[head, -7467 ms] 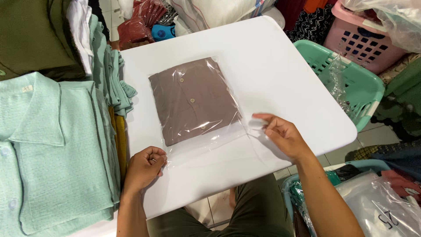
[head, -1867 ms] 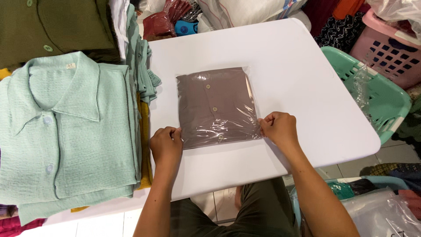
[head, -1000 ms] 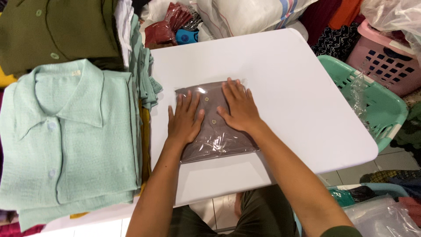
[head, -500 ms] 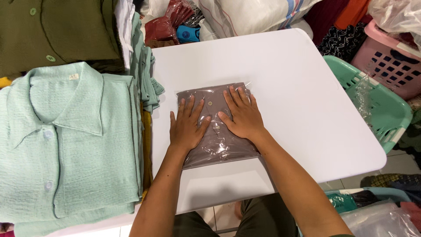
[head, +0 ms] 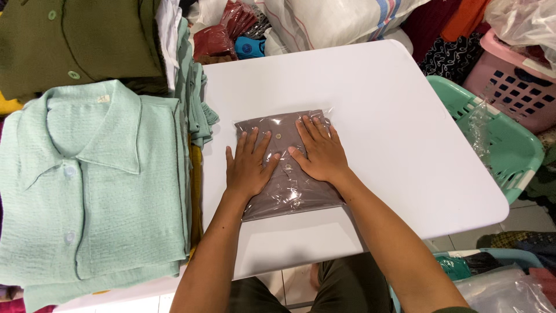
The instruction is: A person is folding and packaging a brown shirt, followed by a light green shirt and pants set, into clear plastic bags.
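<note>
**A:** Head view: your left hand [head: 250, 166] and your right hand [head: 320, 152] are both lying flat, palms down, fingers spread, on the folded brown button-up garment sealed in a clear plastic bag [head: 288, 185]. Neither hand is pinching or gripping anything.

**B:** Where is that packet sitting for you?

**A:** It is lying in the middle of the frame, flat on the white square tabletop [head: 376, 104], nearer the table's left edge than its right. Your left hand is covering its left side, with the thumb pointing toward your right hand; your right hand is pressing on the upper middle, fingertips almost reaching the bag's top edge. The two thumbs are coming close together over the garment's small buttons, and the plastic is wrinkling and glinting just below your palms.

**B:** And around it?

**A:** At the left of the frame a stack of folded mint-green collared shirts [head: 98, 185] is lying beside the table. In the upper left an olive-green buttoned garment [head: 75, 40] is resting above it. At the right edge a mint-green plastic laundry basket [head: 498, 145] is standing beside the table, and a pink perforated plastic basket [head: 515, 81] is sitting in the upper right corner. Your forearms are reaching in from the bottom of the frame.
</note>
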